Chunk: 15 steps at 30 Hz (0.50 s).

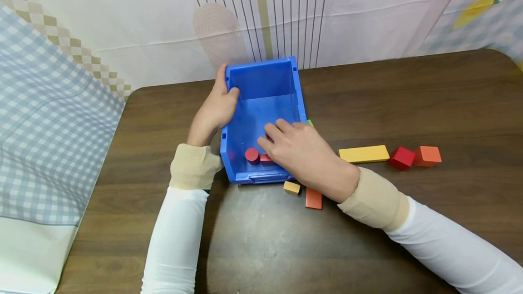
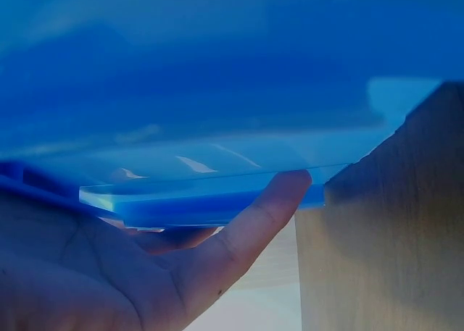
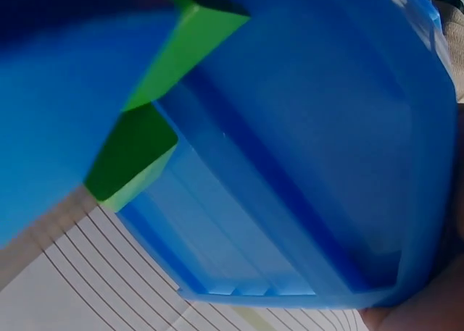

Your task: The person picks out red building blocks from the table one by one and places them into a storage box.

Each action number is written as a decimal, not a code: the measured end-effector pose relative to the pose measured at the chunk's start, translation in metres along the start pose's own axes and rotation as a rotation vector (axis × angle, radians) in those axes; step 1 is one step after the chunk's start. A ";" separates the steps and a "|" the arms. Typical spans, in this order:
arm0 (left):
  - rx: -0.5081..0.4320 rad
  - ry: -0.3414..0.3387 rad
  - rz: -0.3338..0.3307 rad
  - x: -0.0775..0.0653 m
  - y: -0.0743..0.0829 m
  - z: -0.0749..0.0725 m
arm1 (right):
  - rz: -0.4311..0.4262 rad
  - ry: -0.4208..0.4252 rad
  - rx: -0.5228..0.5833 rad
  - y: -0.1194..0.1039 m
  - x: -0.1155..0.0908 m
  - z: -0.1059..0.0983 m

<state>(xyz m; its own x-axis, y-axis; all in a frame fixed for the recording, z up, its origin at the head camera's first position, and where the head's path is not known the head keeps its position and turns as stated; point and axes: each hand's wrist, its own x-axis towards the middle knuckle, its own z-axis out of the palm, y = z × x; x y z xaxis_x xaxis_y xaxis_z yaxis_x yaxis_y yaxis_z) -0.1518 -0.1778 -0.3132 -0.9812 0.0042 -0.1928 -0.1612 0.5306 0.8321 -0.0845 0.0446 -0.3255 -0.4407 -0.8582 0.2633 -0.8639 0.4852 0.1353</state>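
Blue bin [image 1: 265, 80], centre frame, appears light, stiff and slick, best held by opposite walls; left hand [image 1: 215, 109] grips its frame-left wall, while right hand's [image 1: 293, 145] hold cannot be determined.

Brown wood-grain table [image 1: 408, 99] — on it a long yellow block [image 1: 364, 154], red cube [image 1: 402, 158], orange cube [image 1: 427, 156], small yellow block [image 1: 292, 188], flat orange block [image 1: 313, 198]

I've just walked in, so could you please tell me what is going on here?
A person's left hand grips the blue bin by its left side, while the right hand is over its right wall, any grasp hidden. A red cylinder and another red piece lie inside. A long yellow block, a red cube and others sit outside on the table.
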 end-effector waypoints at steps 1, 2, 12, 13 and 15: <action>0.001 0.001 0.000 0.000 0.000 0.000 | -0.001 -0.001 -0.011 0.000 0.000 0.001; 0.002 0.001 0.003 0.001 -0.001 0.000 | -0.003 -0.001 -0.022 -0.001 0.000 0.001; 0.004 -0.004 0.005 0.002 -0.001 0.000 | 0.034 -0.032 -0.068 -0.004 0.000 0.007; 0.004 -0.003 0.005 0.002 -0.001 0.000 | 0.038 -0.038 -0.071 -0.004 0.000 0.007; 0.004 -0.002 0.005 0.002 -0.001 0.001 | 0.042 -0.046 -0.079 -0.005 0.000 0.008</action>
<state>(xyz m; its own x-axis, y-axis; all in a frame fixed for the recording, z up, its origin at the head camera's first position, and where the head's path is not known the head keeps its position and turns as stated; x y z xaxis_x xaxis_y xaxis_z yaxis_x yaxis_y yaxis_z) -0.1534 -0.1780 -0.3147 -0.9818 0.0084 -0.1899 -0.1562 0.5340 0.8309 -0.0826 0.0406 -0.3338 -0.4881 -0.8429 0.2266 -0.8235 0.5307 0.2002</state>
